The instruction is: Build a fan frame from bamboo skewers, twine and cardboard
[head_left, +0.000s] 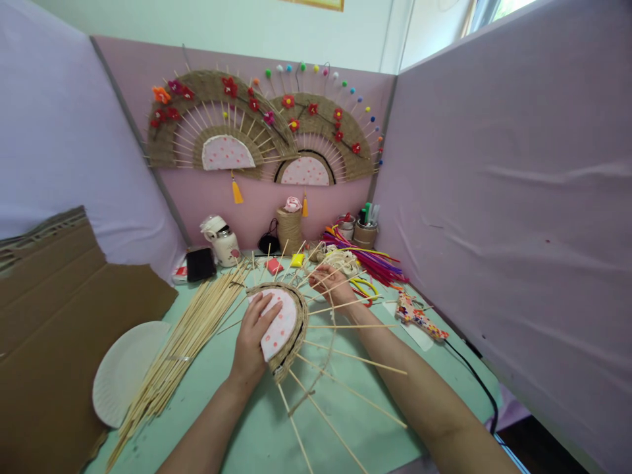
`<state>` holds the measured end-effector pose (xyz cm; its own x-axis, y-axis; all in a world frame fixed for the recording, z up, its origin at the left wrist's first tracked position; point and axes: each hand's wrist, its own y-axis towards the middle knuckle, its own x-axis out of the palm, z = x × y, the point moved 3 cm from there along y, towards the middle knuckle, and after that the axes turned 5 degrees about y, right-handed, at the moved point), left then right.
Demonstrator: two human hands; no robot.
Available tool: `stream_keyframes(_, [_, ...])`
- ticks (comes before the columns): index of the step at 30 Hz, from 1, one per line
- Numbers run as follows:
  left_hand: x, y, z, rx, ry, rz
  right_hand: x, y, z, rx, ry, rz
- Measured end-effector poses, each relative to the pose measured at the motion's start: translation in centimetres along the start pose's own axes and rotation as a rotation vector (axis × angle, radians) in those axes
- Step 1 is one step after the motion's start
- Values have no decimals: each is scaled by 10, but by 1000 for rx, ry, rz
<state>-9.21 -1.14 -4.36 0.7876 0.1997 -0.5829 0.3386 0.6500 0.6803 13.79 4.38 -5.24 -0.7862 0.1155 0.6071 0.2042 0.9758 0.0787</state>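
A half-round fan base [285, 329] has pink-spotted white fabric, a twine-wrapped rim with a dark line, and thin wooden sticks fanning out from its edge. My left hand [257, 329] grips it from the left, fingers laid over the fabric and thumb hidden. Beyond the rim, my right hand [328, 284] is among the upper sticks with its fingers bent together. It appears to pinch a strand of twine [330, 352], which runs across the sticks down to a lower one. The fingertips are partly hidden by sticks.
Loose bamboo sticks [185, 339], a paper plate [123, 375] and cardboard [74, 316] lie left. Behind stand a white bottle [224, 243], a twine spool [289, 228] and pipe cleaners [375, 263]. A corded, flower-patterned glue gun [417, 316] lies right. Two decorated fans [212, 89] hang on the back panel.
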Motion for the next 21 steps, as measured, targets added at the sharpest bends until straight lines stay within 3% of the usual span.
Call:
stream_keyframes(5, [2, -2, 3, 32, -35, -30, -6, 8, 7, -80, -69, -7])
stream_keyframes(14, [7, -4, 9, 40, -95, -68, -5, 2, 9, -71, -217, -96])
stream_keyframes(21, [9, -4, 10, 106, -112, -68, -6, 1, 7, -86, -289, -52])
